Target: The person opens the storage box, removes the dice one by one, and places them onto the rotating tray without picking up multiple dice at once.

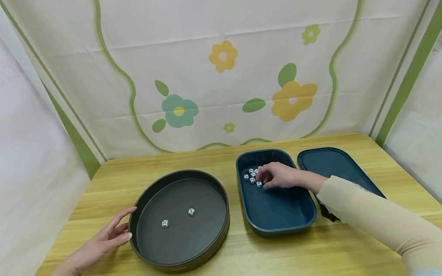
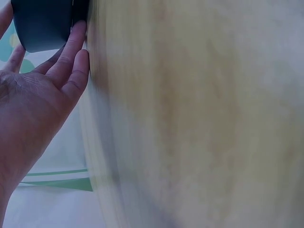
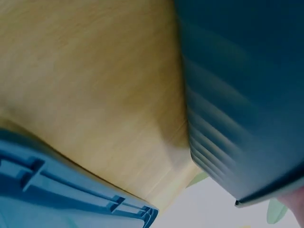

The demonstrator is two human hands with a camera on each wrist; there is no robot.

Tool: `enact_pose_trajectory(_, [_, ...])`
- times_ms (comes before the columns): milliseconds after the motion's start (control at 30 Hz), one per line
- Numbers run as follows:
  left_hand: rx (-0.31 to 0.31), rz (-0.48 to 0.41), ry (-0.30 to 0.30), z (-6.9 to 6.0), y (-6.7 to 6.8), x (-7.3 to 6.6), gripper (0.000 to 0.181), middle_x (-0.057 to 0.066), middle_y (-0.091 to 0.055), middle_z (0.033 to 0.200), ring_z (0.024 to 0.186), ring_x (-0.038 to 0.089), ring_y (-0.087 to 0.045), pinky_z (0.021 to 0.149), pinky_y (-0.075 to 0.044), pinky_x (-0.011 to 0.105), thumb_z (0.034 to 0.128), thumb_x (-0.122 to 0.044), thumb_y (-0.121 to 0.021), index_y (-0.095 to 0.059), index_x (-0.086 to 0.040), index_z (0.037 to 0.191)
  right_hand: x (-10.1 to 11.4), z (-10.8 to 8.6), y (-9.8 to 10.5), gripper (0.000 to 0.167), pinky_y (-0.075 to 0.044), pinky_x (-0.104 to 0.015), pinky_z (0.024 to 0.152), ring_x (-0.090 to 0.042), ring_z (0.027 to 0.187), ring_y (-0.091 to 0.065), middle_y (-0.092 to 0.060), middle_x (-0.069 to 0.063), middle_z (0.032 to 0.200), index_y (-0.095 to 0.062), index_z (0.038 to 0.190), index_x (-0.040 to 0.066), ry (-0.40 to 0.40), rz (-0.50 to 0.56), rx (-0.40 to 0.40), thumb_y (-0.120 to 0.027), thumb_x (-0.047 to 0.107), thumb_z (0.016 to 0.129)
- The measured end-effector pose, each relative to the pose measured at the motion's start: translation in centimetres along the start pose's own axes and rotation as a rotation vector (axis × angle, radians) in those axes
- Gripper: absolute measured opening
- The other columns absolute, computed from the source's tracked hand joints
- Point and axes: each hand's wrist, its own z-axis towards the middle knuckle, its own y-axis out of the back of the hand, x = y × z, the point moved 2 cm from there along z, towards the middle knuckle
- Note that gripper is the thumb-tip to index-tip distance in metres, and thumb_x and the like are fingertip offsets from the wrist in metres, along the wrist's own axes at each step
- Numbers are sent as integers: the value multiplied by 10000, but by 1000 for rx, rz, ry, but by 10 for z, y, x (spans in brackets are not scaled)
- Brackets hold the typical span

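Note:
My left hand [image 1: 100, 245] rests against the left side of a round dark pan [image 1: 182, 263], fingers spread, one fingertip at its rim. The left wrist view shows this hand [image 2: 45, 90] touching the pan's dark outer wall [image 2: 42, 26]. Two white dice with black pips, a left die [image 1: 165, 224] and a right die [image 1: 191, 212], lie apart in the pan. My right hand [image 1: 281, 175] reaches into a blue rectangular container [image 1: 279, 216], bent fingers among several white dice [image 1: 253, 180]. A gap shows between thumb and fingers; the fingertips are partly hidden.
A blue lid [image 1: 331, 163] lies right of the container, partly beneath the right forearm. In the right wrist view, the container's ribbed wall [image 3: 228, 95] and the lid's edge [image 3: 80, 178] flank bare wooden table [image 3: 95, 80]. A flowered cloth [image 1: 218, 20] hangs behind the table.

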Motion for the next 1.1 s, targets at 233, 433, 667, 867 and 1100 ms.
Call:
enact_pose_trajectory(233, [3,-11,4,1,0,-1,636,273,-63,1556,1375,438,-128,916,-401,248,1033,-116,-463,-124,-204,1563,-3,4,-6,152,-503,-288,742,-118,815,-601,-634,-22,955,-689,997,36,-21,-25,-25,-718,12,850])
enact_pose_trajectory(433, [6,-17,-4,1,0,-1,636,263,-74,1555,1369,454,-142,905,-406,227,1032,-113,-465,-130,-213,1562,-3,5,-7,108,-493,-267,719,-99,782,-583,-624,6,903,-693,938,51,-21,-20,-31,-723,15,841])
enact_pose_trajectory(667, [17,-35,-11,1,0,-3,640,283,-45,1553,1360,524,-56,898,-407,222,1032,-102,-456,-113,-201,1563,2,2,-1,103,-502,-287,739,-108,812,-593,-635,19,920,-694,957,76,-35,-1,-30,-710,43,861])
enact_pose_trajectory(867, [17,-27,-8,1,1,-3,635,282,-39,1556,1365,508,-66,901,-402,222,1034,-109,-456,-119,-204,1563,12,-1,9,93,-511,-289,738,-106,811,-612,-649,39,908,-690,964,80,-5,29,-43,-711,66,875])
enact_pose_trajectory(1100, [8,-10,20,-1,3,-1,630,247,-46,1565,1198,-160,-279,912,-381,196,1035,-126,-457,-125,-216,1563,35,2,23,116,-517,-298,731,-138,798,-622,-661,12,901,-678,989,12,76,93,-71,-705,59,886])
